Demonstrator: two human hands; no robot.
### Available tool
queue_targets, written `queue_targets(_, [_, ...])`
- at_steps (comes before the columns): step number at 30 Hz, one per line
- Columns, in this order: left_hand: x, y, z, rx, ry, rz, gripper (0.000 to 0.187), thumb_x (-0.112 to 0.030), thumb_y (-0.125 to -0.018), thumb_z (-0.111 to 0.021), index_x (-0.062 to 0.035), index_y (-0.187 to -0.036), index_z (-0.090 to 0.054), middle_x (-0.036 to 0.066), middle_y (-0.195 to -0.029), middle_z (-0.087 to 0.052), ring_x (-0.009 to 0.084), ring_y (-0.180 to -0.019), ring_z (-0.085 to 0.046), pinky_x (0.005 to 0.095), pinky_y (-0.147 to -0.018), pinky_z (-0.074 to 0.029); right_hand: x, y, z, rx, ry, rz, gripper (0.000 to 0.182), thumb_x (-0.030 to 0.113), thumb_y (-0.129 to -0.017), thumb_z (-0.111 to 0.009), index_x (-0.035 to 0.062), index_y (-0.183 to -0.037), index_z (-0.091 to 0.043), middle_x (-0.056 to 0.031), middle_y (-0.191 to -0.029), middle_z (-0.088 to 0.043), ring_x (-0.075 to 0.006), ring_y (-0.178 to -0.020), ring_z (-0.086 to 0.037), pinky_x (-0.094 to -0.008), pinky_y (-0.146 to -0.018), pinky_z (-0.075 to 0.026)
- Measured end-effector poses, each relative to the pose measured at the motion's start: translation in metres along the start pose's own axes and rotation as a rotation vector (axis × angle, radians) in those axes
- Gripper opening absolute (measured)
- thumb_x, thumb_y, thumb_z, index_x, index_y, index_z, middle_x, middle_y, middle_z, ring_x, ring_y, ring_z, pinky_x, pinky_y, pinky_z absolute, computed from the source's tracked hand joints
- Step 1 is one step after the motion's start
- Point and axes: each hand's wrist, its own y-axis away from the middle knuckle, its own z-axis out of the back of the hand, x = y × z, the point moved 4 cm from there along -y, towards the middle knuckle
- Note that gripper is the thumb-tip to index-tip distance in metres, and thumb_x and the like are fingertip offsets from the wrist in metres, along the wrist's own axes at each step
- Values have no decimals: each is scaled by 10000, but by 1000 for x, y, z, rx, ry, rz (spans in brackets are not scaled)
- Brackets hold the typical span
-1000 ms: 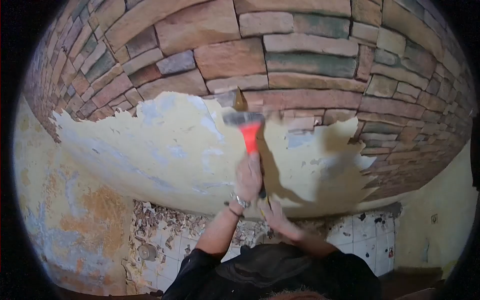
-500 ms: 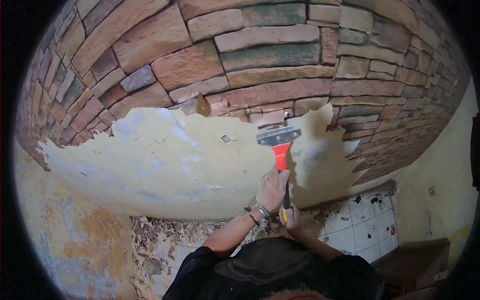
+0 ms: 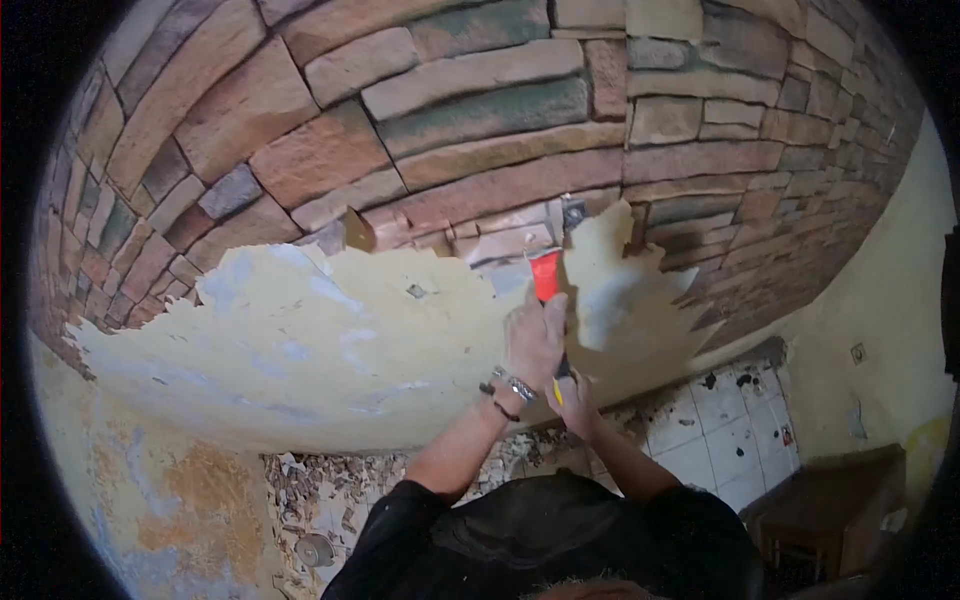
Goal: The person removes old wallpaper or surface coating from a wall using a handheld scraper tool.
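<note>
My left hand [image 3: 535, 345], with a metal watch band and a dark bracelet at the wrist, is wrapped round the upper handle of a long scraper [image 3: 544, 275]. Lower down, my right hand [image 3: 573, 403] grips the handle's end, where a bit of yellow shows. The scraper's red neck points up at the ragged edge of the stone-pattern wallpaper [image 3: 480, 105]. A loose flap of wallpaper [image 3: 510, 242] hides most of the blade head; a metal corner shows at its right. Below the edge lies bare cream wall [image 3: 390, 320].
Torn wallpaper scraps [image 3: 300, 490] litter the white tiled floor [image 3: 720, 430] along the wall. A round object [image 3: 314, 549] lies among them. At the lower right stands a brown wooden table [image 3: 835, 510]. A switch or socket [image 3: 858, 353] sits on the right wall.
Both hands have pushed the scraper upward, and its blade has gone from plainly visible below the paper edge to mostly behind a lifted flap. The view has shifted slightly.
</note>
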Motion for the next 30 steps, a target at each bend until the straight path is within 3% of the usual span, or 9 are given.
queue_targets(4, [6, 12, 0, 43, 111, 20, 364, -322, -976, -434, 31, -1046, -488, 238, -703, -593, 468, -684, -556, 549, -646, -420, 8, -14, 22, -166, -49, -98, 263, 301, -907, -581, 58, -1002, -555, -129, -945, -547, -227, -739, -546, -325, -636, -462])
queue_targets(6, [23, 19, -14, 101, 117, 73, 362, -312, -975, -437, 40, -1036, -491, 248, -709, -587, 469, -689, -550, 546, -649, -418, 2, 9, 10, 269, -1509, -948, 331, 376, -940, -538, 45, -943, -530, -47, -775, -529, -126, -629, -507, -273, -539, -405])
queue_targets(8, [34, 19, -23, -154, -137, -190, 342, -302, -976, -439, 30, -1032, -498, 242, -679, -579, 464, -656, -551, 543, -627, -421, -9, -20, 16, 164, -1330, -945, 390, 419, -961, -485, 37, -880, -505, 16, -652, -464, -66, -546, -431, -240, -481, -335])
queue_targets(14, [-3, 5, 11, 75, 327, 124, 266, -245, -965, -460, 15, -1013, -479, 250, -726, -579, 444, -724, -581, 498, -621, -443, -29, -25, 15, 266, -1167, -865, 339, 338, -957, -484, 19, -851, -524, -24, -647, -506, -117, -575, -477, -298, -525, -404])
queue_targets(15, [-1, 11, 15, 31, 265, 73, 270, -250, -972, -463, 14, -1028, -482, 223, -728, -598, 391, -696, -604, 454, -618, -463, -39, -22, 32, 227, -674, -594, 339, 327, -944, -525, -9, -930, -571, -43, -670, -536, -162, -612, -514, -343, -570, -442])
queue_targets(17, [4, 10, 22, -18, 202, 12, 274, -254, -980, -466, 12, -1043, -485, 197, -730, -617, 338, -667, -626, 411, -616, -482, -93, 43, 11, 375, -723, -682, 368, 332, -925, -557, -19, -1033, -593, -58, -678, -563, -212, -630, -537, -376, -602, -459])
queue_targets(19, [14, 8, 34, -107, 659, 45, 281, -252, -998, -458, 15, -1073, -507, 116, -778, -650, 187, -657, -622, 321, -643, -496, -141, 84, 27, 139, -119, -250, 375, 304, -914, -580, -18, -1108, -591, -75, -705, -606, -230, -645, -560, -384, -612, -468])
queue_targets(23, [-7, -12, 51, -21, 748, 119, 305, -238, -1002, -471, 47, -1060, -562, 92, -832, -670, 109, -667, -596, 261, -649, -488, -155, -26, 144, 396, -420, -848, 152, 165, -844, -564, 30, -800, -617, -131, -695, -577, -249, -736, -610, -356, -653, -460])
queue_targets(30, [-31, -30, 43, -12, 862, 145, 368, -332, -993, -495, 1, -917, -630, 49, -698, -650, 72, -522, -529, 195, -436, -343, -184, -97, 209, 361, -283, -506, 373, 339, -893, -545, 10, -721, -509, -126, -575, -447, -252, -506, -469, -368, -519, -390])
